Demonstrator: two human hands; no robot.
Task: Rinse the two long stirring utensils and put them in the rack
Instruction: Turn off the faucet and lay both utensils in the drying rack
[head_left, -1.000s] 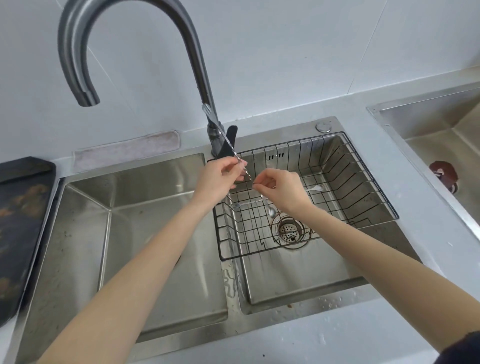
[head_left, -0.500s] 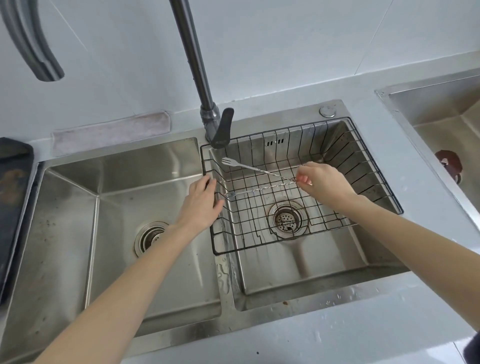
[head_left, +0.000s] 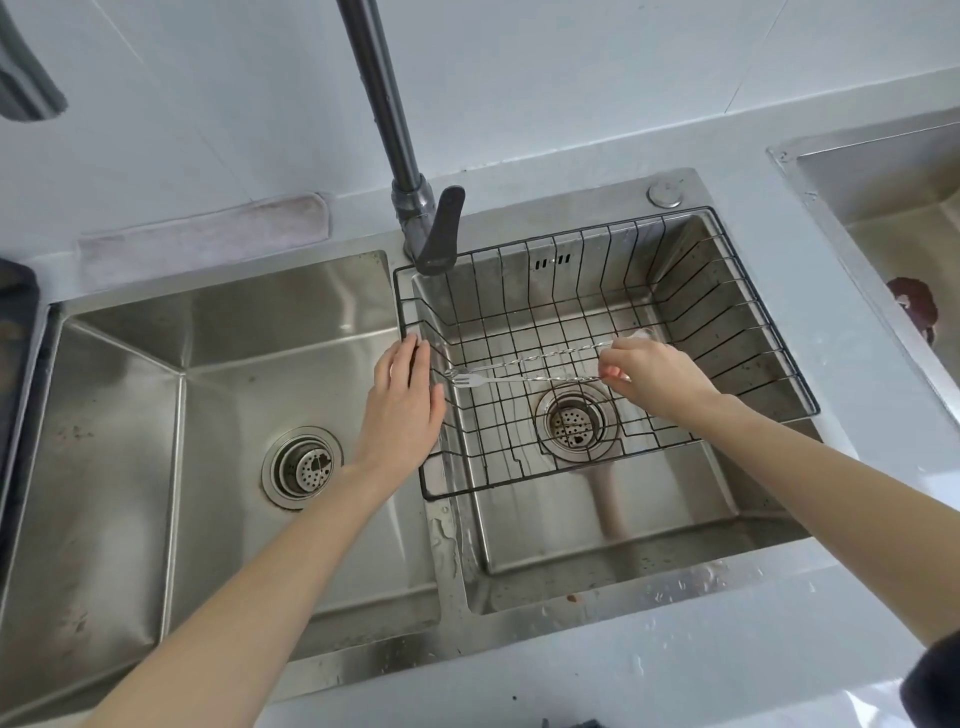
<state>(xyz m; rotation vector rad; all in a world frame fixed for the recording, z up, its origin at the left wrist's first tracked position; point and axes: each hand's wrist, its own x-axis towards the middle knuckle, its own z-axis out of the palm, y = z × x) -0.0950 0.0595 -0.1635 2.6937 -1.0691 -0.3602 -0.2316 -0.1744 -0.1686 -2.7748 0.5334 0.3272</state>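
Observation:
Two thin metal stirring utensils with twisted shafts lie nearly level inside the black wire rack (head_left: 753, 332) that sits in the right sink basin. The fork-tipped utensil (head_left: 519, 380) points left, and my right hand (head_left: 654, 376) pinches its right end. The second utensil (head_left: 550, 356) lies just behind it, its right end by my right fingers. My left hand (head_left: 402, 408) is flat and open, holding nothing, with its fingertips at the rack's left rim.
A tall grey tap (head_left: 410, 208) with a dark lever stands behind the rack's back left corner. The left basin (head_left: 156, 415) has a drain strainer. Another steel basin (head_left: 893, 218) lies at the far right, and a dark board (head_left: 15, 322) at the far left.
My right hand has lowered the fork-tipped utensil down into the rack beside the other one. My left hand stays at the rack's left rim. The view has shifted down a little.

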